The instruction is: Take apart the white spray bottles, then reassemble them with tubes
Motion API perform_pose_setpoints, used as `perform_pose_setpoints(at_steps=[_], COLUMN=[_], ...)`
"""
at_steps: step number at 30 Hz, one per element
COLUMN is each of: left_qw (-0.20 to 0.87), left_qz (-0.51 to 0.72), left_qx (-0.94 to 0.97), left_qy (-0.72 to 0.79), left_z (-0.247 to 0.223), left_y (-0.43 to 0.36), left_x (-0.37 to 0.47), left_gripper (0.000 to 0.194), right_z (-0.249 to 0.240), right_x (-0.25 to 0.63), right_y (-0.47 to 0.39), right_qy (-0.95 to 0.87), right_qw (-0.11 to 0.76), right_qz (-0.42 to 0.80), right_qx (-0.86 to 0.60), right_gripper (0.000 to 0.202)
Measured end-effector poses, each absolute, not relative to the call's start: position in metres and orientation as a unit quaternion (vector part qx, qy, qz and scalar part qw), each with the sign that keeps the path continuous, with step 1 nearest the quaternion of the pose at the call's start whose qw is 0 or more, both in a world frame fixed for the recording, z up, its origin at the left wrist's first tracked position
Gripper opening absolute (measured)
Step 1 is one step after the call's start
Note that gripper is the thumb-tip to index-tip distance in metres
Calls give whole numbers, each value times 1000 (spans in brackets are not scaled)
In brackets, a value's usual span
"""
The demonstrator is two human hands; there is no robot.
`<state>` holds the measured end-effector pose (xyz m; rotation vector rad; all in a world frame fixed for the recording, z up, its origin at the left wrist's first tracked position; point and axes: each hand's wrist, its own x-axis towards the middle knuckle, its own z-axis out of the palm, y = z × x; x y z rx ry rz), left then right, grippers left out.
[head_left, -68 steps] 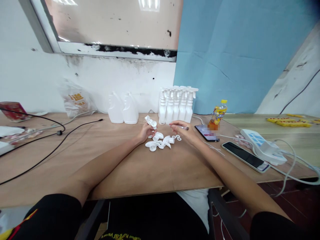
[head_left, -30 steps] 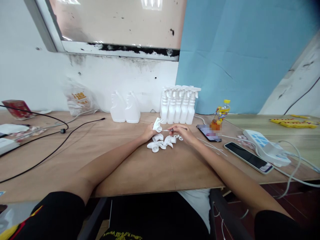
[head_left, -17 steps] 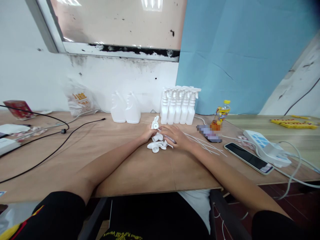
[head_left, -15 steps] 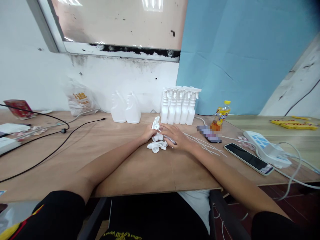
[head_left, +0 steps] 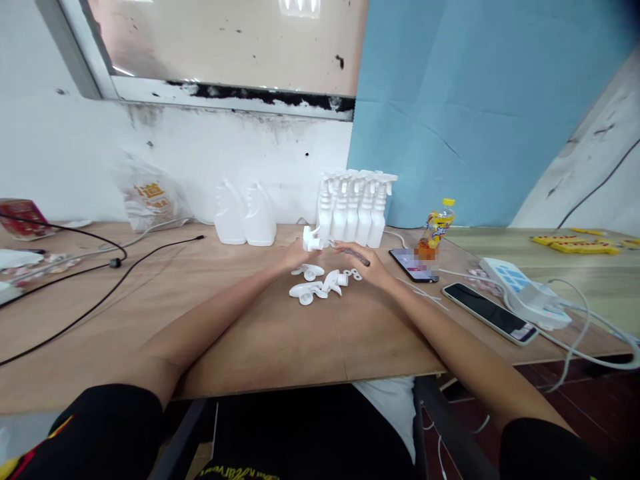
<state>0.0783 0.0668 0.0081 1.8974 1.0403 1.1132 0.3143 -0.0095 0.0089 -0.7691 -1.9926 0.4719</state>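
Note:
My left hand (head_left: pixel 296 258) is closed around a white trigger spray head (head_left: pixel 312 239), raised above the table. My right hand (head_left: pixel 373 265) grips a slim grey tool (head_left: pixel 357 257); its exact kind is too small to tell. The tool's tip points left toward the spray head, and I cannot tell whether they touch. Below the hands lie more loose spray heads (head_left: pixel 307 294) on the wooden table (head_left: pixel 300 347). Several small white rings (head_left: pixel 355 274) rest just below my right hand. Thin white tubes (head_left: pixel 425 293) are partly hidden behind my right forearm.
Finished-looking white spray bottles (head_left: pixel 353 213) stand in a group against the wall, with two headless bottles (head_left: pixel 260 217) to their left. On the right are a drink bottle (head_left: pixel 440 227), two phones (head_left: pixel 487 310) and a power strip (head_left: pixel 525 293). Black cables (head_left: pixel 150 270) cross the left side.
My hands have drawn apart and slightly farther from me. The held spray head has turned sideways. The small rings and more of the loose spray heads now show.

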Motion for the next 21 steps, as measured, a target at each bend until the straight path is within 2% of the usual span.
perform_pose_setpoints(at_steps=[3,12,18,21], left_qw=[314,229,170,134], left_qz=[419,388,375,379], left_qx=[736,736,746,743], left_qy=[429,505,523,535], left_z=[-1,-25,-17,-3], left_y=[76,90,94,101], left_x=[67,57,49,57], left_gripper=[19,42,56,45], right_z=[14,11,17,19], right_x=[331,359,359,359], right_y=[-4,12,9,10], right_qy=[-792,-774,-739,-715], right_qw=[447,382,424,457], right_qz=[209,317,379,399], right_qx=[-358,-393,-360,-348], right_gripper=[32,23,35,42])
